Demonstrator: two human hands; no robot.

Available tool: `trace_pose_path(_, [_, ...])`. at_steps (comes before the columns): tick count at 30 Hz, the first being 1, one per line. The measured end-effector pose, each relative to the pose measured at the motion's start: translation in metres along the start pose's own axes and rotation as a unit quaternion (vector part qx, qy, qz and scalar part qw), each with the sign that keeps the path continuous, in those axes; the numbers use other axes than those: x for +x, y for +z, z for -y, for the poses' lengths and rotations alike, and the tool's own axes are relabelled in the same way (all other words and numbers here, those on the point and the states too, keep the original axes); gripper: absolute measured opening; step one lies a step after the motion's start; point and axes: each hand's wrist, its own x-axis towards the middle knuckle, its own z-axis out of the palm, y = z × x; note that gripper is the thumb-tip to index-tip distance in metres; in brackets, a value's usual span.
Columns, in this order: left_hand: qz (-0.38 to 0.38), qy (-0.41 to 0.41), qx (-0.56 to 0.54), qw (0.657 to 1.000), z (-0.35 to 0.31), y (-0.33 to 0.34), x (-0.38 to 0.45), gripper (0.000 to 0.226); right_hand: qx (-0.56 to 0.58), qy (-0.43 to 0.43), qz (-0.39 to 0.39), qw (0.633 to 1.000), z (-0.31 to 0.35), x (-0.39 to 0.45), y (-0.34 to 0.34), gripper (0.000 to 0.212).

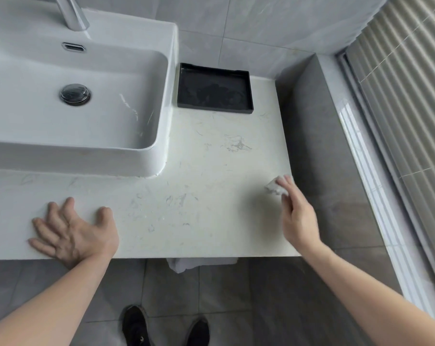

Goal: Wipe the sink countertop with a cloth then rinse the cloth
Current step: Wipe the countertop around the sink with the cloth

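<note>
A white basin [91, 121] sits on the left of the pale marbled countertop [206, 171]. Its bowl holds nothing but a closed chrome drain plug [75, 94]; an overflow slot [74, 47] shows on the back wall, below the base of a chrome tap [72, 13]. Just beside the basin's right wall, against the tiled wall, lies a shallow black tray [214, 88]. Nothing stands in it, though its floor looks smudged or wet.

The left hand [71, 233] lies flat on the countertop near the front edge, in front of the basin, palm down with fingers spread and straight, holding nothing. The right hand [296, 211] reaches to the countertop's right edge, near the grey side wall [318, 146]. Its fingers stretch forward over a small crumpled white cloth [273, 187], pressing it onto the surface; the hand is blurred, so it is unclear whether the thumb curls round the cloth.

Below the front edge, a bit of white fabric [186, 264] hangs, and two black shoes [166, 328] stand on the grey floor tiles.
</note>
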Motion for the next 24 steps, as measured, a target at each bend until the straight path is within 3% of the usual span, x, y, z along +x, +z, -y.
trace_pose_path(6, [-0.004,0.001,-0.001,1.000,0.001,0.002,0.001,0.070,-0.092,0.024,0.017,0.995,-0.048,-0.022,0.016,0.050])
trace_pose_path(15, [-0.004,-0.001,-0.004,1.000,0.000,0.001,0.000,0.070,-0.138,-0.081,0.162,0.974,-0.005,-0.124,0.040,0.075])
trace_pose_path(18, [-0.003,0.004,-0.003,1.000,0.000,0.001,0.000,0.070,-0.074,-0.139,0.215,0.964,0.027,-0.151,0.060,0.081])
trace_pose_path(20, [-0.002,0.006,0.000,1.000,-0.001,0.000,0.000,0.070,0.000,-0.156,0.257,0.954,0.051,-0.161,0.071,0.072])
trace_pose_path(22, [-0.004,0.003,0.002,1.000,0.000,-0.001,0.000,0.070,0.077,-0.125,0.255,0.956,0.070,-0.163,0.076,0.060])
trace_pose_path(24, [-0.004,0.001,0.002,1.000,0.000,-0.001,0.000,0.070,0.153,-0.059,0.204,0.965,0.084,-0.149,0.074,0.055])
